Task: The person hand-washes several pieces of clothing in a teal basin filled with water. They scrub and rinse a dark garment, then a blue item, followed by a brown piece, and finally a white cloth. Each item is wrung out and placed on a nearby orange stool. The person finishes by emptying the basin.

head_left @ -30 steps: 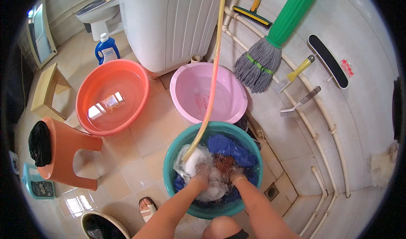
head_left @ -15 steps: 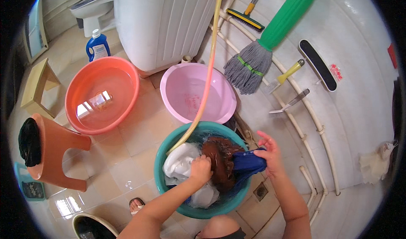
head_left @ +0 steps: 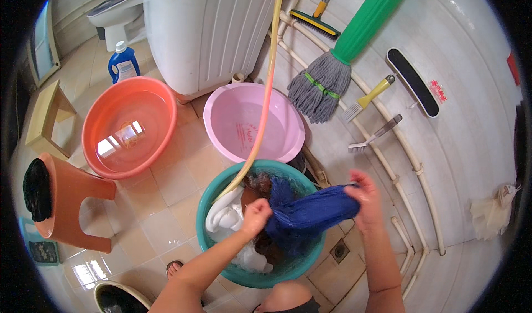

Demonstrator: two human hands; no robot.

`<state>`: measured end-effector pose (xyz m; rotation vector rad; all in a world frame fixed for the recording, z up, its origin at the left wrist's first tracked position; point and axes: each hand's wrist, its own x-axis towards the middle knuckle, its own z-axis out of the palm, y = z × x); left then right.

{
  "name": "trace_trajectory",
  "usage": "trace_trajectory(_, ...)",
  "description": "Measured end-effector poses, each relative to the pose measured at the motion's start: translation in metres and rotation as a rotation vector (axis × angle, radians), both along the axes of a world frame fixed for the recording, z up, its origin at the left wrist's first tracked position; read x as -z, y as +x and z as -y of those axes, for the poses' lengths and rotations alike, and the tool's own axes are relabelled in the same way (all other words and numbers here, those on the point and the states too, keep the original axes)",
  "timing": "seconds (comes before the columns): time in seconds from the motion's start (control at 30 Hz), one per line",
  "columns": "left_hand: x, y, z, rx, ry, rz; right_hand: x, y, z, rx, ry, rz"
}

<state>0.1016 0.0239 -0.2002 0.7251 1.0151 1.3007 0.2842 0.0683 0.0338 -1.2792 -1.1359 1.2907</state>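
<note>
A wet dark-blue cloth (head_left: 316, 210) stretches across the right side of a teal basin (head_left: 260, 281) of water. My right hand (head_left: 366, 202), slightly blurred, grips its right end, raised just past the rim. At the cloth's left edge my left hand (head_left: 256, 216) is closed on the fabric, over the basin. White cloth (head_left: 224, 216) lies bunched in the water on the left. Brown cloth (head_left: 252, 195) shows beside it, partly covered by the blue one. A yellowish hose (head_left: 269, 80) runs down into the basin; its end is hidden.
Beyond stand a pink basin (head_left: 213, 130) and an orange basin (head_left: 173, 130) holding water. A blue bottle (head_left: 123, 63), an orange stool (head_left: 75, 202) and a wooden stool (head_left: 41, 127) are leftward. A mop (head_left: 321, 88), brushes (head_left: 368, 98) and pipes (head_left: 382, 152) line the right wall.
The blue cloth has been pulled up and spread out over the brown cloth. My left hand has shifted from the white and brown cloths to the blue one; my right hand has moved slightly right.
</note>
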Motion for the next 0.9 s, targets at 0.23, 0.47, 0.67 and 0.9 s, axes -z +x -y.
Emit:
trace_trajectory(0.23,-0.02,-0.021,0.006,0.185,-0.098,-0.695,0.202,0.011,0.027,-0.556,-0.088,1.139)
trace_trajectory(0.47,0.073,0.007,0.011,0.423,0.023,-0.891,0.262,-0.012,0.024,-0.734,-0.214,1.64)
trace_trajectory(0.67,0.079,0.026,0.0,0.553,-0.148,-1.007,0.329,0.015,-0.001,-0.652,-0.324,1.633)
trace_trajectory(0.9,0.041,0.031,-0.02,0.088,-0.405,-0.046,0.18,-0.009,0.016,-0.092,-0.425,0.157)
